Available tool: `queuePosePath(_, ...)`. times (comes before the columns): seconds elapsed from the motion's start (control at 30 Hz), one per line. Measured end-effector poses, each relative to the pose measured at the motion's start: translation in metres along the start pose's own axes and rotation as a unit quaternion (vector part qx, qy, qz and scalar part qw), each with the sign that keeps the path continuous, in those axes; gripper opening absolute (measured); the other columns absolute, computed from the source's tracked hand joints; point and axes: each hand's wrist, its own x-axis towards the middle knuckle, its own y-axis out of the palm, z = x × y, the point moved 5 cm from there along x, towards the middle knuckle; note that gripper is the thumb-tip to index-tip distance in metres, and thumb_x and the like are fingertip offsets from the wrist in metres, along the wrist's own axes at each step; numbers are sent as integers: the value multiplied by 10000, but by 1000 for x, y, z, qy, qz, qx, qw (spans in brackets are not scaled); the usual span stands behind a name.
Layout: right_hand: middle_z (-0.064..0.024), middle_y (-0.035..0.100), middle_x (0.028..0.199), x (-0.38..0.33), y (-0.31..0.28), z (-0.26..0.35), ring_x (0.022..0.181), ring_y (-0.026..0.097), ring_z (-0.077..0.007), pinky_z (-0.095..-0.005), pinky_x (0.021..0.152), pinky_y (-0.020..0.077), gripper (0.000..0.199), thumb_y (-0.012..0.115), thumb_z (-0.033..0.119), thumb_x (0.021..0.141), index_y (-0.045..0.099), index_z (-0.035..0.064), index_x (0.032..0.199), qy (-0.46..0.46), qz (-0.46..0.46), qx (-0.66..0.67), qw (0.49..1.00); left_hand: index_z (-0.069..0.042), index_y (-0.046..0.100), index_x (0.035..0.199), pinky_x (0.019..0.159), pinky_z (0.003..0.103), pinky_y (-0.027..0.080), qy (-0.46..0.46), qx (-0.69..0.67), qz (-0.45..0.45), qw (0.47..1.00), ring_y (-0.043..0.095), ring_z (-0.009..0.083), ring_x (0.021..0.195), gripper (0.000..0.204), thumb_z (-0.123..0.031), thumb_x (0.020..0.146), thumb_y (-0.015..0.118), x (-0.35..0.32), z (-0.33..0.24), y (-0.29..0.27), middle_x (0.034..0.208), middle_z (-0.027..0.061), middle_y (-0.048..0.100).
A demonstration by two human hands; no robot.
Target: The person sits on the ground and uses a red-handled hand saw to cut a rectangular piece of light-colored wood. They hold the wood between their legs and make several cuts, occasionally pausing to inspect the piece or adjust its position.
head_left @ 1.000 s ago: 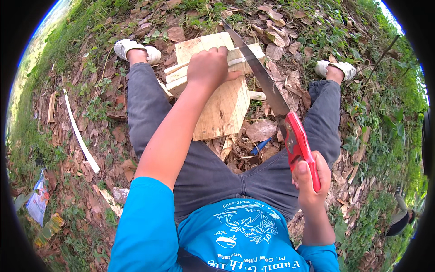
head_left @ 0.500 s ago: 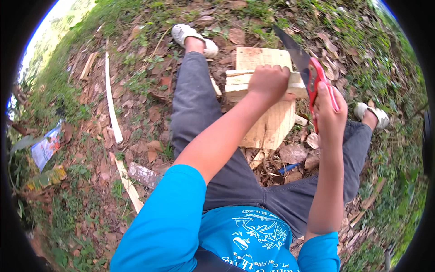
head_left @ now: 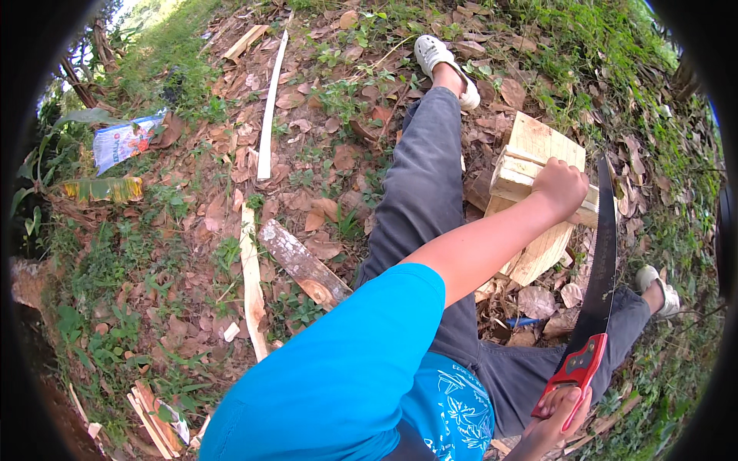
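My left hand (head_left: pixel 561 188) is closed over a stack of pale wood strips (head_left: pixel 513 178), pressing it onto a wider plank (head_left: pixel 542 250) between my legs. The strips lie crosswise on that plank. In my right hand (head_left: pixel 560 419), low at the right, is a hand saw (head_left: pixel 598 284) with a red and black handle. Its long dark blade points away from me, past the right end of the strips. Whether the blade touches the wood, I cannot tell.
Dry leaves and grass cover the ground. Left of my legs lie a long white strip (head_left: pixel 270 115), a split length of wood (head_left: pixel 252 284) and a bark-covered piece (head_left: pixel 304 265). A plastic packet (head_left: pixel 127 142) lies far left; a blue object (head_left: pixel 523 322) is near my right thigh.
The saw has come back toward me and lower, its blade now alongside the strips' right end. My left hand stays on the strips. The view has swung to the left.
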Motion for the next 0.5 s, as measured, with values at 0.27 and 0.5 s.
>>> queuePosePath(0.27, 92, 433, 622, 200, 88, -13, 499, 354, -1, -200, 453, 268, 226, 605, 230, 1070, 575, 104, 884, -62, 12, 32, 997, -65, 681, 992, 790, 368, 537, -2, -4, -47, 999, 731, 248, 874, 656, -606, 670, 865, 12, -11, 15, 914, 78, 735)
queuePosePath(0.5, 55, 534, 632, 189, 94, -14, 479, 453, -15, -201, 431, 333, 256, 633, 235, 1053, 613, 69, 859, -56, 46, 7, 997, -39, 617, 1205, 903, 435, 551, -12, -1, 56, 998, 702, 308, 1061, 701, -583, 796, 784, -2, 4, -17, 1136, 175, 691)
